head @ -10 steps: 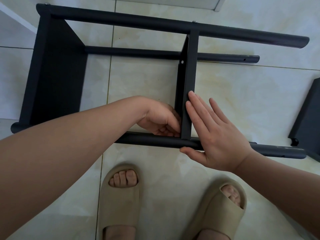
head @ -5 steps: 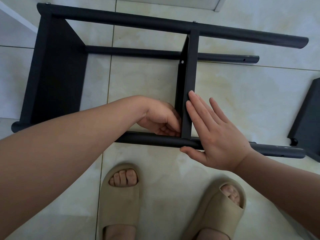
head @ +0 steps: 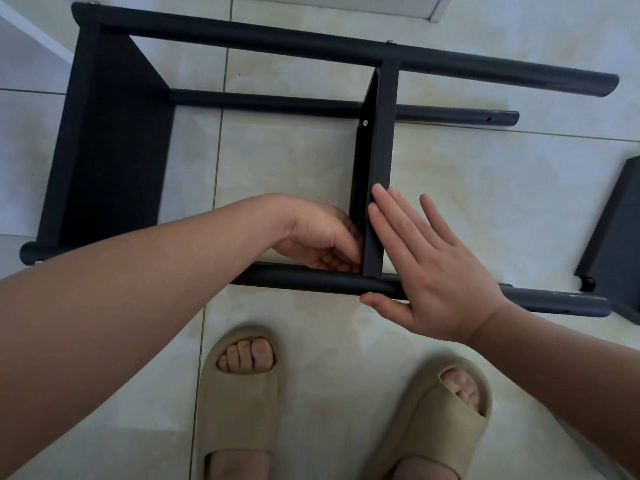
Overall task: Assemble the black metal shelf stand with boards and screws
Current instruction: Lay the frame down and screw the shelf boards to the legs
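Right hand flat, fingers straight, pressing board down onto near tube. Left hand curled inside that joint; cannot tell what it pinches. Step: fixing this corner. Next: keep holes aligned. Stand lies sideways on the floor.

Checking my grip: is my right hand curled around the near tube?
No, the right hand lies flat, fingers straight against the middle board.
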`<action>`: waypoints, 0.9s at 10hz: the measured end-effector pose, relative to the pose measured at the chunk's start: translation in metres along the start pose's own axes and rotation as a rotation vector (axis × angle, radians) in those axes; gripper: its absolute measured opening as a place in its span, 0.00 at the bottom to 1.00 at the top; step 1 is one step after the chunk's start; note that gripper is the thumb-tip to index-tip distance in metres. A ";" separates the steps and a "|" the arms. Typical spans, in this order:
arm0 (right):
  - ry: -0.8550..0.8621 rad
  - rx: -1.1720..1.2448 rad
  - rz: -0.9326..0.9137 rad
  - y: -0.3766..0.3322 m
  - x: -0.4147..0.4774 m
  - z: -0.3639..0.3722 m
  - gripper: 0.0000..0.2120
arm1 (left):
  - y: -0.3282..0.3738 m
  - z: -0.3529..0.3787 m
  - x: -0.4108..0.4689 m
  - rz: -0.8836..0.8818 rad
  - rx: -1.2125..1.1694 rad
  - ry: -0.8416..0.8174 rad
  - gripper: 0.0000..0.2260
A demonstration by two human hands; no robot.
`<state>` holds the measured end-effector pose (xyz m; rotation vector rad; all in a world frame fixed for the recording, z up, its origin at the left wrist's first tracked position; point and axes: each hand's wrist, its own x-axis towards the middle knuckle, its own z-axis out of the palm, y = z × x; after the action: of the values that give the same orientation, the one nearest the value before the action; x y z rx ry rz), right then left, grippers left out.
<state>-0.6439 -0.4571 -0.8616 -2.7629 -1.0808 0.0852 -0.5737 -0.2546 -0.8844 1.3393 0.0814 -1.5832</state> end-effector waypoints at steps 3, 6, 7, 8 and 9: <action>-0.003 0.025 0.005 0.000 0.000 0.001 0.43 | 0.002 -0.003 -0.003 -0.022 -0.017 -0.033 0.07; -0.003 0.045 0.009 0.001 0.000 0.002 0.43 | 0.004 -0.004 -0.002 -0.027 0.014 -0.007 0.07; -0.005 0.045 0.008 0.001 0.000 0.002 0.43 | 0.004 -0.005 -0.004 -0.035 0.008 -0.038 0.08; -0.013 0.038 0.008 0.001 0.000 0.001 0.43 | 0.002 -0.003 -0.003 -0.038 0.068 -0.029 0.05; -0.016 0.033 0.008 0.001 0.000 0.001 0.43 | 0.002 -0.001 -0.001 -0.030 0.093 -0.002 0.05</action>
<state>-0.6438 -0.4576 -0.8625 -2.7418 -1.0616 0.1251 -0.5716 -0.2545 -0.8826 1.4146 0.0269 -1.6306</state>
